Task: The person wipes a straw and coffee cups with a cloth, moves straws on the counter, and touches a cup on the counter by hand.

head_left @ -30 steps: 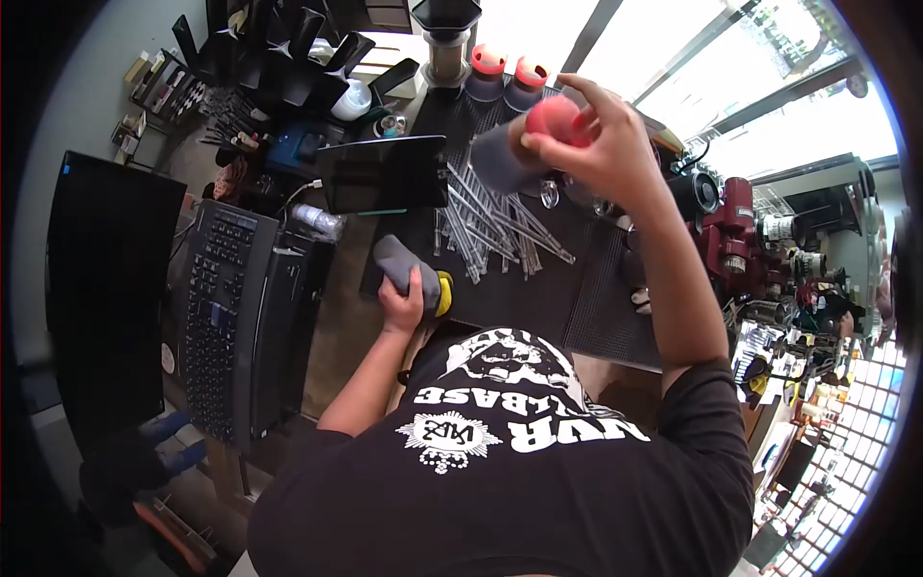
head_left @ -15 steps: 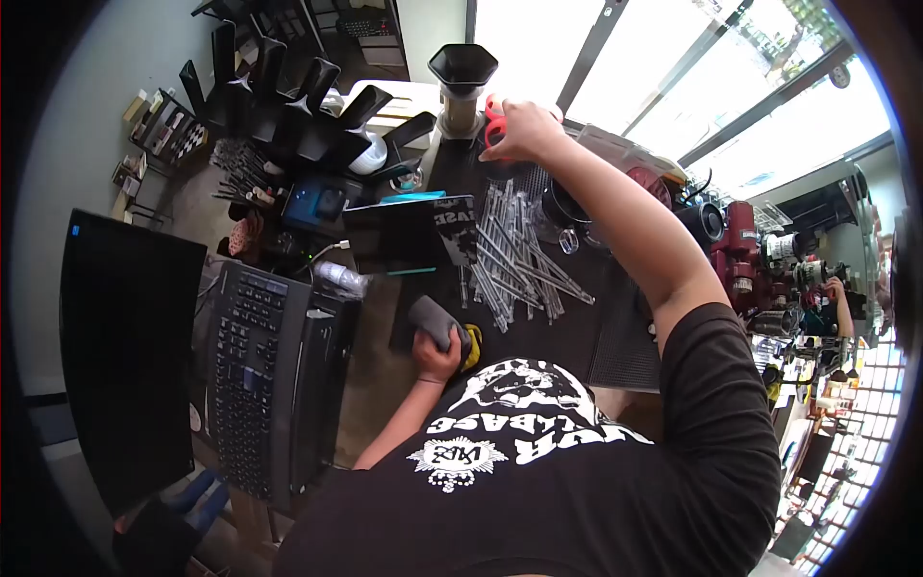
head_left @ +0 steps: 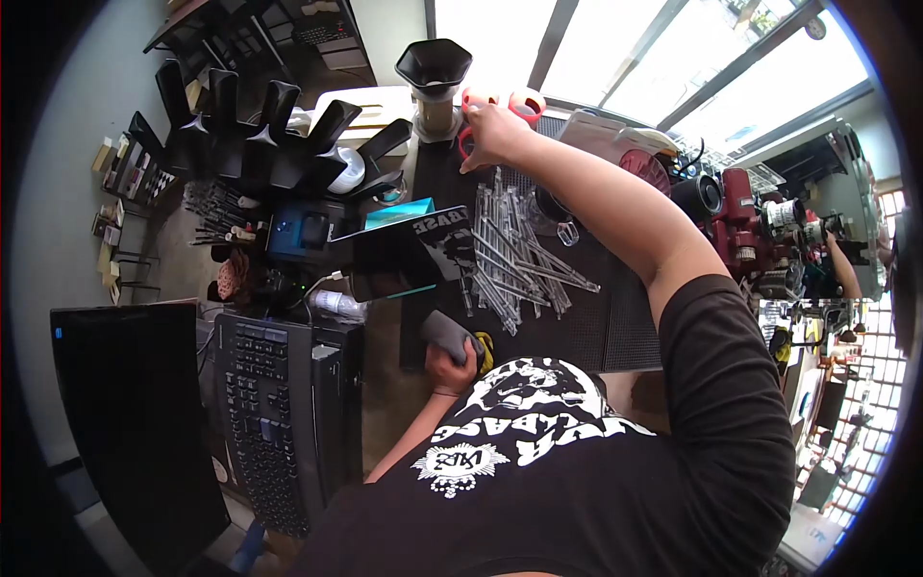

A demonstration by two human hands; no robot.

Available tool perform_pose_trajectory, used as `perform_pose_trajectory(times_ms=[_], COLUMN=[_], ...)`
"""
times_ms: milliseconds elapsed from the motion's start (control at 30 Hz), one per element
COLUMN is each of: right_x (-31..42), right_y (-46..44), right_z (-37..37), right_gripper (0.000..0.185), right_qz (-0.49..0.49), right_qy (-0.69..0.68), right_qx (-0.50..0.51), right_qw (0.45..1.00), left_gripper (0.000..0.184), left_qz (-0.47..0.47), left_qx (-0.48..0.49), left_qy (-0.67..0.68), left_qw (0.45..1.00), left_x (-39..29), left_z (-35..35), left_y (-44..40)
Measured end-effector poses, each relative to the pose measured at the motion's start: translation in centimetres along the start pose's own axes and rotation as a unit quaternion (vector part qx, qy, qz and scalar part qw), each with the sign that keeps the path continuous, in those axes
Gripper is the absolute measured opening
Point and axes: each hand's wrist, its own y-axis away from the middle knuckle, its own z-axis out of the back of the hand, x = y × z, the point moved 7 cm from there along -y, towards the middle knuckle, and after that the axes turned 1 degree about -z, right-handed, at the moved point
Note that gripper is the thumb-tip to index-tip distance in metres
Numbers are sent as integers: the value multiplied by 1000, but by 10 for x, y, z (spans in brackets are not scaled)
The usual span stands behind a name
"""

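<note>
My left hand point(head_left: 450, 370) is at the near edge of the dark counter, its fingers wrapped around a dark grey cylinder-like thing point(head_left: 444, 335). I cannot tell whether it is a rolled cloth or a cup. A yellow and black piece point(head_left: 486, 351) shows just behind that hand. My right hand point(head_left: 495, 135) is stretched to the back of the counter, thumb and fingers around a red ring-shaped item point(head_left: 467, 144). Another red ring point(head_left: 527, 104) shows behind the fingers. Below that hand lies a loose pile of clear, thin sticks point(head_left: 524, 255).
A black hexagonal funnel point(head_left: 433, 65) tops a cylinder left of my right hand. A tablet point(head_left: 404, 255) stands near the middle. On the left are a keyboard point(head_left: 264, 423), a monitor point(head_left: 135, 413) and black scoop-like holders point(head_left: 279, 130). Red machines point(head_left: 738, 221) line the right side.
The view has shifted slightly. My right hand has drawn a little toward me, and more of the red rings shows. My left hand still holds the grey thing.
</note>
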Motion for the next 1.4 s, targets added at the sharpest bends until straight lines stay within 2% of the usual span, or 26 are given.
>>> perform_pose_trajectory(times_ms=[367,467,533,567,633,733,867,933,1233,1400], right_x=[-10,-9,-12,-14,-19,-38,-42,-45,-36,-30], right_y=[-7,-8,-9,-9,-10,-14,-8,-8,-13,-16], right_z=[-11,-10,-9,-9,-7,-18,-8,-14,-15,-14], right_gripper=[76,85,100,100,113,116,114,112,105,102], right_qz=[-32,-22,-21,-21,-42,-76,-73,-74,-69,-41], right_qy=[21,3,-3,-2,-9,-34,-46,-85,-51,-36], right_qx=[4,15,-7,-6,-20,23,-17,26,-35,-37], right_qw=[999,1000,1000,1000,999,996,996,993,996,998], left_gripper=[23,27,26,24,23,22,22,22,21,20], left_qz=[14,17,17,11,8,10,5,0,9,-11], left_qx=[7,19,18,15,11,-3,-3,-13,8,18], left_qy=[18,11,10,16,22,20,24,20,49,42], left_qw=[1000,1000,1000,1000,1000,1000,1000,1000,999,999], left_x=[3,10,13,11,9,12,4,2,3,5], left_z=[-1,-6,-8,-7,-6,-6,-1,0,0,-2], left_y=[-1,6,8,6,6,8,0,-2,-5,-3])
